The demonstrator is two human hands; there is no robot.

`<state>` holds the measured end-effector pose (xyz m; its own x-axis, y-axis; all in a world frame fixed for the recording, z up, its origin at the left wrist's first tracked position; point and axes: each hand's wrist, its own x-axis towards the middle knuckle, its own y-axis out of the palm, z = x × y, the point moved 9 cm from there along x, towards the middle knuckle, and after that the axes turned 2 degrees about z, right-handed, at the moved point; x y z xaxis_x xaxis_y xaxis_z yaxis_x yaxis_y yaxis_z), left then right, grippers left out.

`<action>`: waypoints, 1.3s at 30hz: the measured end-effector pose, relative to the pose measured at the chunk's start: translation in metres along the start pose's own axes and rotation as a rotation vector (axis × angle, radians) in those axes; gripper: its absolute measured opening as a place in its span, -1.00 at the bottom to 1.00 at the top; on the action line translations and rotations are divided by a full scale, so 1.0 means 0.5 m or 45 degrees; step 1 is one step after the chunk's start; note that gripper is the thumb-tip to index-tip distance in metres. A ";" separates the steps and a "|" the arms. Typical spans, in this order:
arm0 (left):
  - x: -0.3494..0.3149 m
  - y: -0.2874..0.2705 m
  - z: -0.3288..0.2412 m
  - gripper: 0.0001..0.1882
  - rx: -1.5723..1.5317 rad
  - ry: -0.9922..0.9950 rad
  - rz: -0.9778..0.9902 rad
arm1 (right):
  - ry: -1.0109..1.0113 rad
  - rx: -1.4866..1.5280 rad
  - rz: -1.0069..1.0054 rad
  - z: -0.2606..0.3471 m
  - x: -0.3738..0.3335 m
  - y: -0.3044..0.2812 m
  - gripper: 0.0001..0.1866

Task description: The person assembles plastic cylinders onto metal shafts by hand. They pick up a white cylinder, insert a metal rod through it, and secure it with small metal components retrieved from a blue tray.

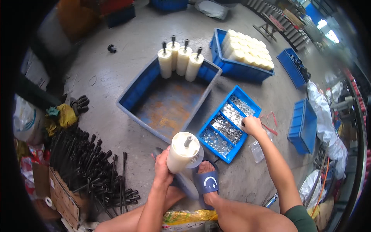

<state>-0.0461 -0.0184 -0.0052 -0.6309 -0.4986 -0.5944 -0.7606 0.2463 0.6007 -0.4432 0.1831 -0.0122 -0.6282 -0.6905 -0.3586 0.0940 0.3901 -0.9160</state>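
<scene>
- Roller (178,160), one, was held just off the bin's (143,122) near corner, the left hand (164,166) wrapped around it; its long axis leaned slightly, shaft (188,142) end up.
- Tray (228,158) lay to its right, long axis running forward and rightward. The right hand (253,125) was nearer the tray, fingers curled at the middle of its right long edge; whether they pinched anything, I could not tell.
- Four rodded rollers (183,63) stood at the bin's far edge.
- Four compartments divided the tray; its small parts (228,129) were too many to count.
</scene>
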 end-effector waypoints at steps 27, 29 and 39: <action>-0.010 0.047 0.009 -0.52 0.489 0.105 0.187 | -0.213 2.485 0.235 0.332 -0.333 -0.368 -0.87; -0.017 0.059 0.003 -0.54 0.523 0.103 0.221 | -0.267 2.439 0.302 0.337 -0.344 -0.372 -0.84; -0.028 0.047 0.042 -0.53 0.481 -0.212 0.417 | -0.052 1.972 -0.046 0.210 -0.227 -0.331 -0.80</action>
<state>-0.0582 0.0115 0.0059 -0.8374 -0.2137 -0.5030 -0.5020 0.6649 0.5531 -0.3064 0.1329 0.1611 -0.6294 -0.7109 -0.3138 0.7757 -0.5988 -0.1992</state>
